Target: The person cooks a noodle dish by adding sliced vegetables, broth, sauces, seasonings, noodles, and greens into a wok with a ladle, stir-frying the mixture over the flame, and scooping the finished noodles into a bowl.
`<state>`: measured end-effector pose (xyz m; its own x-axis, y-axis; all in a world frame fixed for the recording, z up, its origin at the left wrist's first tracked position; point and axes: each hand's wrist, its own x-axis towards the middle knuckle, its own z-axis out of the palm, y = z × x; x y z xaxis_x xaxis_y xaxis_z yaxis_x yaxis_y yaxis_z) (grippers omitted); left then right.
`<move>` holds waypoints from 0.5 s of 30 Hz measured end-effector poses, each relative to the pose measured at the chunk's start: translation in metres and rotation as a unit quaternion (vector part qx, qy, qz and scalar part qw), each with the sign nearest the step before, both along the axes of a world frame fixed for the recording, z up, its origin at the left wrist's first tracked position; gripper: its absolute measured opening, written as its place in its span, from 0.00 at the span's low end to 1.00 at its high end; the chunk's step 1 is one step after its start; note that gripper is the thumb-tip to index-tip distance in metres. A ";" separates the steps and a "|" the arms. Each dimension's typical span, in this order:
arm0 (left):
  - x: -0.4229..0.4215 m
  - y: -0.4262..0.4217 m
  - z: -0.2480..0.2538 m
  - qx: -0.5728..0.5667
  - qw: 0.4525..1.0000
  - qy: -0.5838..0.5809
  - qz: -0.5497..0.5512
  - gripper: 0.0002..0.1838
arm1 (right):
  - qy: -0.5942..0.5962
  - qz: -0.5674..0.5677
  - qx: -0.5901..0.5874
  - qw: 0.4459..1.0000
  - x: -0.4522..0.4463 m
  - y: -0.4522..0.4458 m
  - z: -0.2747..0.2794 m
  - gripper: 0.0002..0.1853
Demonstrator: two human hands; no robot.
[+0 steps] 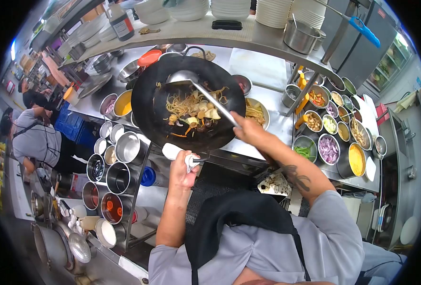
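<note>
A large black wok (pixel 146 97) is held up in front of me, over the steel counter. Noodles (pixel 187 103) with pale slices and bits of vegetable lie in it. My left hand (pixel 184 170) is closed round the wok's near handle, with a white cloth (pixel 191 161) between. In my right hand (pixel 249 130) is the long handle of a steel ladle (pixel 184 77); its bowl rests at the far inner side of the wok. Partly hidden behind the wok's right rim is a plate of noodles (pixel 257 113).
Bowls of chopped food, including red onion (pixel 328 148), and a pot of yellow liquid (pixel 357 160) stand at right. Steel pots (pixel 118 177) fill a rack at left. An overhead shelf (pixel 262 39) carries stacked bowls. Two people (pixel 42 135) are at far left.
</note>
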<state>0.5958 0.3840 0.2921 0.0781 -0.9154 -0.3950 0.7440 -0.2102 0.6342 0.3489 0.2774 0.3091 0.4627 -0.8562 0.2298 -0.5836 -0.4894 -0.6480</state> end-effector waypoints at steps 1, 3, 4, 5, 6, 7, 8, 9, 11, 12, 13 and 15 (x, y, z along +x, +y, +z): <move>0.002 -0.003 0.001 -0.003 1.000 0.000 0.000 0.04 | -0.007 0.025 -0.028 0.999 0.005 0.005 -0.017 0.30; 0.006 -0.008 0.001 -0.003 1.000 0.002 -0.005 0.03 | 0.042 0.090 0.023 0.995 -0.020 0.043 -0.001 0.32; 0.006 -0.011 0.002 -0.003 1.000 0.014 0.000 0.03 | 0.105 0.079 -0.015 0.991 -0.043 0.057 -0.007 0.33; 0.007 -0.012 0.002 -0.001 1.000 0.025 0.004 0.03 | 0.166 0.068 -0.051 0.983 -0.070 0.066 -0.012 0.33; 0.007 -0.012 0.002 0.001 0.999 0.037 0.010 0.02 | 0.238 0.034 -0.052 0.969 -0.097 0.068 -0.006 0.33; 0.007 -0.010 0.003 0.007 0.999 0.035 0.021 0.03 | 0.323 0.025 -0.097 0.941 -0.120 0.060 0.004 0.32; 0.005 -0.009 0.005 0.014 0.999 0.030 0.028 0.03 | 0.382 0.007 -0.124 0.916 -0.126 0.050 0.026 0.31; 0.003 -0.010 0.006 0.019 0.999 0.025 0.032 0.03 | 0.353 0.011 -0.166 0.921 -0.125 0.032 0.031 0.31; 0.003 -0.011 0.003 0.006 1.000 0.015 0.022 0.03 | 0.268 0.014 -0.215 0.939 -0.104 0.003 0.035 0.30; 0.002 -0.012 0.002 -0.002 1.000 0.012 0.017 0.03 | 0.212 0.016 -0.226 0.951 -0.082 -0.010 0.030 0.29; -0.001 -0.013 0.003 -0.002 1.000 0.008 0.015 0.03 | 0.173 0.021 -0.187 0.967 -0.057 -0.027 0.011 0.28; -0.007 -0.016 0.006 -0.003 1.000 -0.001 0.022 0.03 | 0.100 0.051 -0.113 0.987 -0.041 -0.033 -0.013 0.27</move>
